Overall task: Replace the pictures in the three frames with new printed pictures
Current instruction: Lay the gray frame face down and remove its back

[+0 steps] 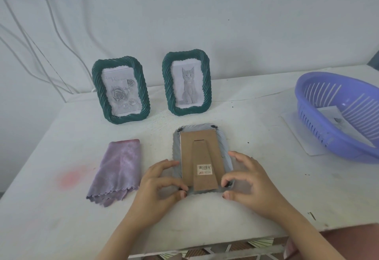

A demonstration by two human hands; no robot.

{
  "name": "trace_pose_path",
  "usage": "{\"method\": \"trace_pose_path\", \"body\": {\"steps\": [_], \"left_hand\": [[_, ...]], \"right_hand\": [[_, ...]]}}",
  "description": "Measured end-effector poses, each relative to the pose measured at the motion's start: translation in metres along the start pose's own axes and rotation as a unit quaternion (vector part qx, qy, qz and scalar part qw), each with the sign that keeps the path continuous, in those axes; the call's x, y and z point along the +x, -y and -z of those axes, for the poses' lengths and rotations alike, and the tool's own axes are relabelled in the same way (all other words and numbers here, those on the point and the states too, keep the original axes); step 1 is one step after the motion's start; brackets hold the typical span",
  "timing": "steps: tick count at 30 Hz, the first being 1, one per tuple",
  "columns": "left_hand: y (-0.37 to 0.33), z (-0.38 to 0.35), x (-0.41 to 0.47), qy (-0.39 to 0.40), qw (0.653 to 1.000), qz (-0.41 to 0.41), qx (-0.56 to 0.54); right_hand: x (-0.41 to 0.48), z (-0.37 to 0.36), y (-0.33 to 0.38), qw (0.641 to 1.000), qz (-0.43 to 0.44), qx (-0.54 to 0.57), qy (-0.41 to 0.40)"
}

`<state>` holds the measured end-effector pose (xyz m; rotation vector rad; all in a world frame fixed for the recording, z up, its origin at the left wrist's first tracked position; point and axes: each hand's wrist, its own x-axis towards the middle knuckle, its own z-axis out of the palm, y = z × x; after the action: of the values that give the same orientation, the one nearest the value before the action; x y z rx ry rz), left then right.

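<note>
- My left hand (pixel 162 179) is curling in narrow, thumb and index pinching the near-left corner of the face-down frame (pixel 202 153).
- My right hand (pixel 246 179) is pinching the near-right corner likewise, at a black tab (pixel 228 185).
- The frame is lying flat mid-table (pixel 266 194), cardboard back up.
- From it, a purple cloth (pixel 119 171) is lying near at 9 o'clock.
- The rose frame (pixel 96 87) is standing at 11 and the cat frame (pixel 167 87) at 12, both apart from it.
- A basket (pixel 338 149) is sitting well apart at 2 o'clock.

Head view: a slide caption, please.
Left hand and right hand pinch black clips on face-down grey frame's brown cardboard back.
</note>
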<state>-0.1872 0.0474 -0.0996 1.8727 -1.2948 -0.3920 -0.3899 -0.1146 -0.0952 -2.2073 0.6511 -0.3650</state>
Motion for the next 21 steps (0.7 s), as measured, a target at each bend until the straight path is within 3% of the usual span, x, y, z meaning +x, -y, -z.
{"method": "trace_pose_path", "body": {"steps": [7, 13, 21], "left_hand": [[-0.002, 0.001, 0.002, 0.019, 1.000, 0.000, 0.011], [-0.012, 0.000, 0.013, -0.041, 0.999, 0.004, -0.007], [-0.006, -0.009, 0.024, 0.026, 0.997, 0.025, 0.064]], "right_hand": [[0.001, 0.003, 0.003, 1.000, 0.001, -0.005, 0.020], [0.012, 0.006, 0.018, 0.995, -0.001, -0.006, -0.102], [0.037, -0.002, 0.030, 0.992, -0.059, -0.014, -0.108]]}}
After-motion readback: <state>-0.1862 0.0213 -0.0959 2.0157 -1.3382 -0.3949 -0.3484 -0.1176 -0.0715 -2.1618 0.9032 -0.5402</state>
